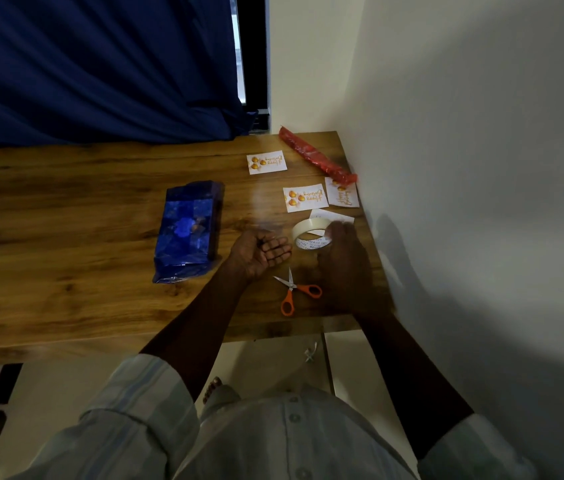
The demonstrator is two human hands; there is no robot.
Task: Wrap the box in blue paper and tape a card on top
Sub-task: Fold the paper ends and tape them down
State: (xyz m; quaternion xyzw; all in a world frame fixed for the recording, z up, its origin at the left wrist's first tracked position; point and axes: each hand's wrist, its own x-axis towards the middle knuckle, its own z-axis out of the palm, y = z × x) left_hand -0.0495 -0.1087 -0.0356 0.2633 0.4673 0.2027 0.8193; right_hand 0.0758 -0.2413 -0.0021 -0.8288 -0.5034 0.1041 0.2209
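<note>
the box (pixel 186 232) lies flat at the scene's middle, already wrapped in shiny blue paper, its long side running near to far. three printed cards (pixel 305 198) lie face up to its right, with the clear tape roll (pixel 311 234) standing just near of them.

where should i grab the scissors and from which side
Take the scissors by the two orange loops, coming from the near table edge. They lie flat and partly open, with the loops pointing towards the person and the blade tips pointing away, towards the tape roll. The right hand is on the tape, so the open left hand is probably the free one.
</note>
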